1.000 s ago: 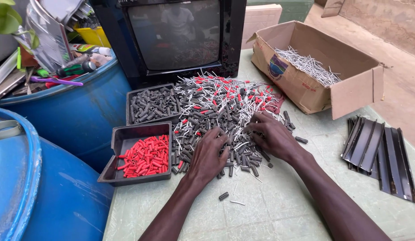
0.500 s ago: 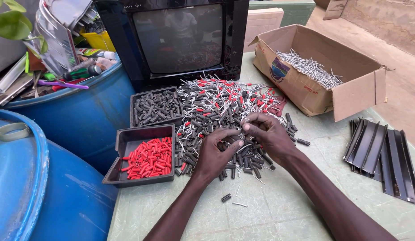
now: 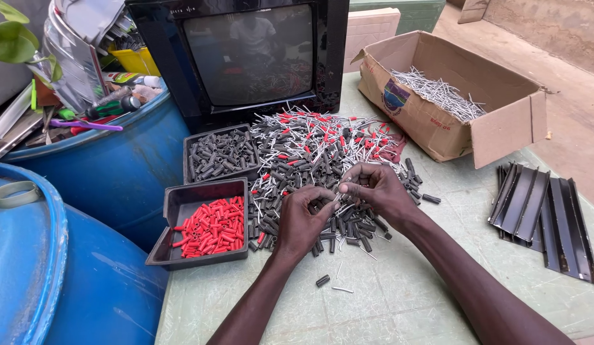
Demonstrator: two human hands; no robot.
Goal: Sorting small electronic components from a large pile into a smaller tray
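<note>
Left hand (image 3: 303, 220) + right hand (image 3: 373, 191): pinching one small piece together over mixed pile (image 3: 309, 153) | red-sleeve tray (image 3: 201, 223), grey-sleeve tray (image 3: 220, 153) alongside, sorted by colour.

Both hands over the pile of grey and red sleeves with metal pins (image 3: 322, 160) on the bench (image 3: 405, 300). Left hand (image 3: 303, 220) and right hand (image 3: 377, 191) meet fingertip to fingertip, pinching one small piece between them; exact piece too small to tell. Black tray of red sleeves (image 3: 204, 223) just left of the left hand, tray of grey sleeves (image 3: 220, 153) behind it. Cardboard box of pins (image 3: 450, 96) far right.
</note>
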